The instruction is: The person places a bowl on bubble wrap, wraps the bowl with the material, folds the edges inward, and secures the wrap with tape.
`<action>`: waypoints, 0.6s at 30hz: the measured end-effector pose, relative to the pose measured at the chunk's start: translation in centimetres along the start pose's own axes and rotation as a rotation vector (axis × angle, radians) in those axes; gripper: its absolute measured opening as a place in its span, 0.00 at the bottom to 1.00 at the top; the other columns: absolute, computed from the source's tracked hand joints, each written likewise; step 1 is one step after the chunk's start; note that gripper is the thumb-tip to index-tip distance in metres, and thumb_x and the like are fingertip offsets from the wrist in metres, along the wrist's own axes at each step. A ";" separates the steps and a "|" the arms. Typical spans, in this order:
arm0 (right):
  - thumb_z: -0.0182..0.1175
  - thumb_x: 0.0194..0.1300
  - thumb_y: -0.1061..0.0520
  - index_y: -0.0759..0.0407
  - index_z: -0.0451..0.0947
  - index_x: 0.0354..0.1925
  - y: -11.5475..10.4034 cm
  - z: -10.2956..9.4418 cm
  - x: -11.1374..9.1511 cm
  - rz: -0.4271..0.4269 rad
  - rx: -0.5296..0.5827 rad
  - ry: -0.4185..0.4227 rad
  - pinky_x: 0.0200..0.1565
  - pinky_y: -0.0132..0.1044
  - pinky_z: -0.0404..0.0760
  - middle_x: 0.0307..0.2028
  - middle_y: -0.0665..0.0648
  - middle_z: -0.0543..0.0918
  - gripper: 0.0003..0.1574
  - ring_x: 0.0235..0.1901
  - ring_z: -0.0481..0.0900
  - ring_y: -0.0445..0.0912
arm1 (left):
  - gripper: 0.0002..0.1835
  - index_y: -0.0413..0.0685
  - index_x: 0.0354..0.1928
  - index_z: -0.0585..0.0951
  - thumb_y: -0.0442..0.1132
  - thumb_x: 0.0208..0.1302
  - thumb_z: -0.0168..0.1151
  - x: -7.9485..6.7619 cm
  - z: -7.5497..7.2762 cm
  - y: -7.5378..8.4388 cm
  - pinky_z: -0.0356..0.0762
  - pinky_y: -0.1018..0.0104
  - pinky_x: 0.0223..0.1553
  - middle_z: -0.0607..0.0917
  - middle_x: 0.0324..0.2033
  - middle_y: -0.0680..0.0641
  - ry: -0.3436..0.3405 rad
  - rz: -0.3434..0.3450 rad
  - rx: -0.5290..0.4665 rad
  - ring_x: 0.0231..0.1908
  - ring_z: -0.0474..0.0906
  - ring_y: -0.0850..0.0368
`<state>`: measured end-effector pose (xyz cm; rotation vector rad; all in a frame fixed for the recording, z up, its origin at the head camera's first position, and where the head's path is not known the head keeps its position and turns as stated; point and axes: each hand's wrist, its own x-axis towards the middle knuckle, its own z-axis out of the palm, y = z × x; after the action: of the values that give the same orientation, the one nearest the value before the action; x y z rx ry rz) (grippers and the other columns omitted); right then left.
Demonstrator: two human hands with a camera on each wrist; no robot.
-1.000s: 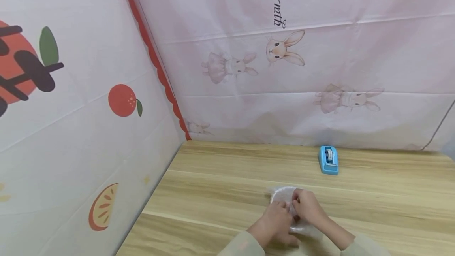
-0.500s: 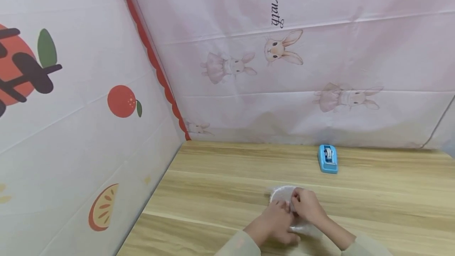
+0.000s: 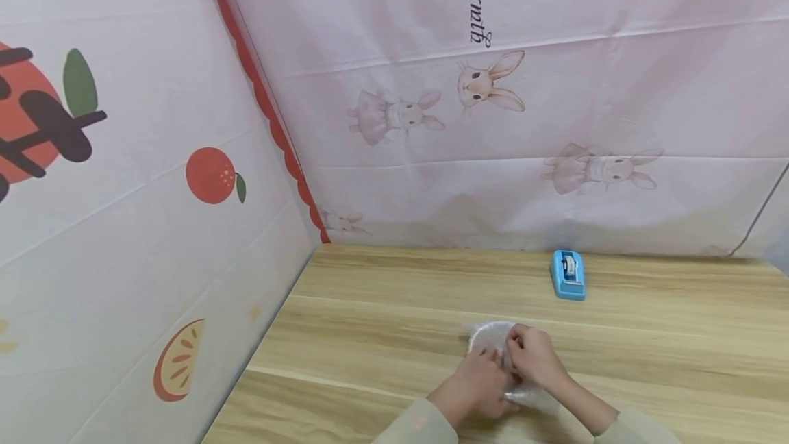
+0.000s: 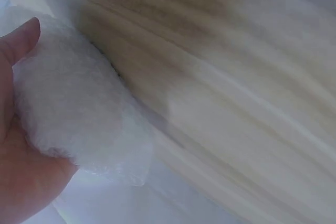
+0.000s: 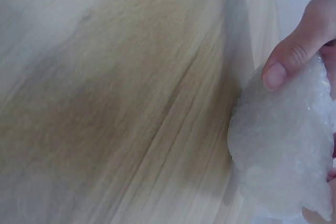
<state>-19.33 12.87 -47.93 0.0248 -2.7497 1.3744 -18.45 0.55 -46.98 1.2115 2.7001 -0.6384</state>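
Note:
A rounded bundle of clear bubble wrap [image 3: 491, 336] lies on the wooden table in the head view, partly covered by both hands. What is inside it, if anything, cannot be made out. My left hand [image 3: 482, 382] grips its near left side; in the left wrist view the thumb lies along the bubble wrap [image 4: 79, 93]. At the right side my right hand [image 3: 536, 357] pinches the wrap, its fingers curled. The right wrist view has that thumb pressed on the edge of the bubble wrap [image 5: 281, 140], with the other fingers mostly hidden behind it.
A blue tape dispenser [image 3: 568, 276] with a roll in it stands near the table's back edge, beyond the right hand. Printed cloth walls [image 3: 394, 204] border the wooden table [image 3: 370, 293] at the back and left.
The left thumb, stuck out over the table before, is now tucked in closer to the bundle. The right hand and the dispenser stay in nearly the same places.

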 end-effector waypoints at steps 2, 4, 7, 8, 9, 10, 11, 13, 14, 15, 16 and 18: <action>0.49 0.57 0.69 0.65 0.74 0.24 0.0 0.1 0.0 0.000 -0.004 0.000 0.14 0.24 0.64 0.13 0.50 0.71 0.09 0.13 0.67 0.38 | 0.25 0.82 0.61 0.66 0.69 0.61 0.43 0.0 0.0 0.0 0.60 0.71 0.62 0.70 0.63 0.57 0.002 -0.005 0.020 0.65 0.62 0.64; 0.49 0.57 0.69 0.64 0.75 0.24 0.0 0.1 0.0 -0.001 -0.007 0.001 0.14 0.24 0.64 0.13 0.50 0.71 0.09 0.13 0.67 0.38 | 0.25 0.83 0.60 0.66 0.69 0.61 0.42 0.0 0.0 0.0 0.60 0.71 0.62 0.70 0.63 0.58 0.005 -0.008 0.033 0.65 0.62 0.65; 0.49 0.57 0.69 0.64 0.75 0.24 0.0 0.1 0.0 0.007 -0.002 0.001 0.14 0.24 0.65 0.13 0.50 0.72 0.09 0.13 0.68 0.38 | 0.25 0.81 0.60 0.68 0.69 0.61 0.43 0.0 0.3 -0.1 0.61 0.71 0.60 0.72 0.62 0.57 0.037 0.003 0.043 0.63 0.65 0.63; 0.49 0.57 0.69 0.64 0.75 0.24 0.0 0.1 0.0 0.007 0.002 0.002 0.14 0.24 0.65 0.13 0.50 0.72 0.09 0.13 0.68 0.38 | 0.25 0.80 0.59 0.69 0.69 0.60 0.43 0.0 0.5 -0.2 0.62 0.71 0.59 0.72 0.61 0.56 0.053 0.010 0.049 0.63 0.65 0.63; 0.49 0.57 0.69 0.64 0.75 0.24 -0.1 0.1 -0.1 0.010 0.007 0.001 0.14 0.25 0.65 0.13 0.50 0.72 0.09 0.13 0.68 0.38 | 0.25 0.79 0.59 0.70 0.69 0.61 0.43 -0.1 0.6 -0.3 0.63 0.70 0.59 0.72 0.61 0.56 0.066 0.017 0.052 0.62 0.66 0.63; 0.49 0.57 0.69 0.65 0.75 0.25 -0.1 0.1 -0.1 0.011 0.014 0.001 0.14 0.25 0.65 0.13 0.50 0.72 0.09 0.13 0.68 0.38 | 0.26 0.77 0.59 0.71 0.69 0.61 0.43 -0.1 0.7 -0.4 0.63 0.70 0.58 0.73 0.61 0.55 0.079 0.024 0.053 0.62 0.66 0.62; 0.49 0.58 0.69 0.65 0.75 0.25 -0.1 0.1 -0.1 0.012 0.018 0.003 0.14 0.25 0.66 0.13 0.50 0.72 0.09 0.12 0.68 0.38 | 0.26 0.74 0.59 0.72 0.69 0.61 0.43 -0.1 0.8 -0.5 0.64 0.69 0.58 0.73 0.61 0.54 0.096 0.031 0.055 0.61 0.67 0.62; 0.49 0.58 0.69 0.65 0.75 0.25 -0.2 0.1 -0.1 0.016 0.025 0.007 0.14 0.25 0.66 0.13 0.50 0.72 0.09 0.12 0.68 0.39 | 0.28 0.69 0.60 0.72 0.68 0.61 0.43 -0.1 1.0 -0.6 0.65 0.68 0.58 0.73 0.61 0.53 0.115 0.042 0.059 0.61 0.67 0.61; 0.49 0.58 0.69 0.65 0.75 0.25 -0.2 0.1 -0.2 0.016 0.026 0.008 0.14 0.25 0.66 0.12 0.50 0.71 0.09 0.12 0.68 0.39 | 0.29 0.67 0.60 0.72 0.68 0.61 0.43 -0.1 1.1 -0.6 0.65 0.68 0.58 0.73 0.61 0.52 0.120 0.047 0.059 0.61 0.67 0.61; 0.49 0.58 0.69 0.65 0.75 0.25 -0.2 0.1 -0.2 0.020 0.027 0.008 0.14 0.25 0.66 0.12 0.50 0.71 0.09 0.12 0.68 0.39 | 0.30 0.65 0.60 0.72 0.68 0.61 0.43 -0.1 1.2 -0.7 0.65 0.68 0.58 0.73 0.61 0.52 0.126 0.051 0.058 0.61 0.67 0.60; 0.49 0.58 0.69 0.65 0.75 0.25 -0.2 0.1 -0.2 0.017 0.023 0.011 0.14 0.25 0.66 0.12 0.50 0.71 0.09 0.12 0.68 0.39 | 0.31 0.63 0.60 0.72 0.68 0.61 0.43 -0.1 1.2 -0.7 0.65 0.67 0.59 0.73 0.61 0.52 0.130 0.055 0.055 0.62 0.67 0.60; 0.49 0.58 0.69 0.65 0.75 0.25 -0.2 0.1 -0.3 0.023 0.019 0.013 0.14 0.25 0.66 0.12 0.50 0.71 0.09 0.12 0.68 0.39 | 0.30 0.65 0.60 0.71 0.68 0.61 0.43 -0.1 1.3 -0.7 0.65 0.67 0.59 0.73 0.61 0.52 0.136 0.064 0.052 0.62 0.67 0.60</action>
<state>-19.02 12.68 -47.81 -0.0149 -2.7346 1.4006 -18.96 -0.49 -47.92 1.3965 2.7558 -0.6447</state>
